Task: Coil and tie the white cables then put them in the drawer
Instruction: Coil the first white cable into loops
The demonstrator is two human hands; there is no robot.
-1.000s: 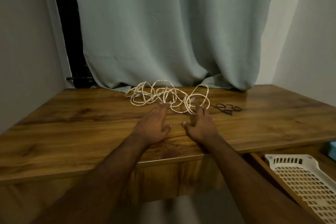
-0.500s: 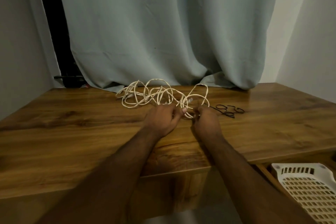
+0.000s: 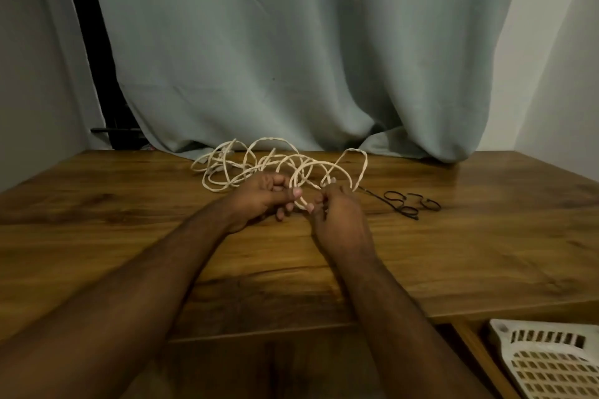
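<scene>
Wooden desk [image 3: 453, 253], white cables [image 3: 246, 165] sprawled left-to-right, left hand [image 3: 259, 197] and right hand [image 3: 337, 220] seemingly pinching one loop.

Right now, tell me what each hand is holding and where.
Both hold the white cables: left hand grips a loop at the tangle's near edge; right hand pinches the same near loop.

Brown wood-grain tabletop [image 3: 129, 236] spans the view, backed by a pale grey-green fabric curtain [image 3: 291, 52] whose hem rests on its far edge. Small black wire loops [image 3: 408, 204] lie on the wood at right. White perforated plastic basket [image 3: 551, 363] sits at lower right, below the table's front edge
</scene>
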